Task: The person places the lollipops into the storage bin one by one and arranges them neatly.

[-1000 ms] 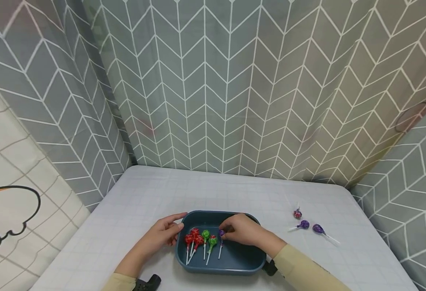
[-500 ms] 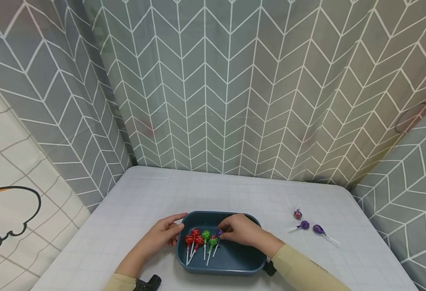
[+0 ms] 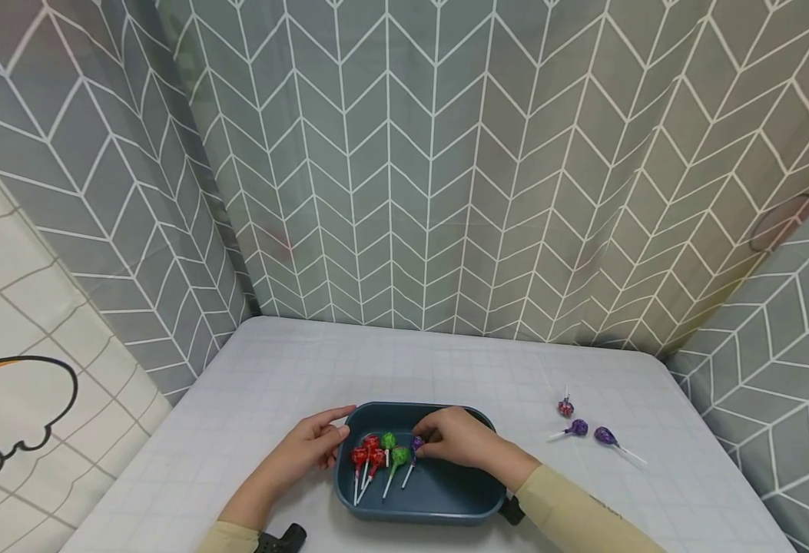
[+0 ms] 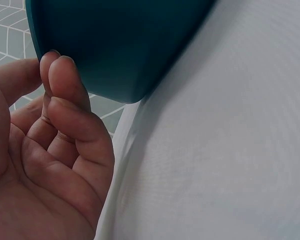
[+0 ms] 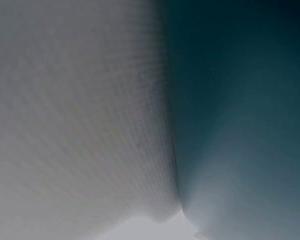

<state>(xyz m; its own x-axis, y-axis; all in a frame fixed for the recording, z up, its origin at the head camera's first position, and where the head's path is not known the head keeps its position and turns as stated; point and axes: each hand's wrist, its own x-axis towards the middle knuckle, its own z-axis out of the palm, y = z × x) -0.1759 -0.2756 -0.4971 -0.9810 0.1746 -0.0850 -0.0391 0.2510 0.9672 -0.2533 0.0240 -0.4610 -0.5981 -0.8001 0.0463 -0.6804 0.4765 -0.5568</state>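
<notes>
Purple lollipop (image 3: 415, 444) between right fingers (image 3: 433, 450)

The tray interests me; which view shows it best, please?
The head view: both ends and the inside of the tray show, though the right hand covers some. The left wrist view shows only part of its outside; the right wrist view, only a blurred stretch of side.

Purple-wrapped lollipop (image 3: 414, 452), 1 specimen, held within a dark blue tray (image 3: 455, 491) near its middle; head partly hidden, thin white stick slanting toward the near left. The tray, a rounded rectangle with 4 curved corners and smooth raised walls, sits open side up, its long sides running left to right.
</notes>
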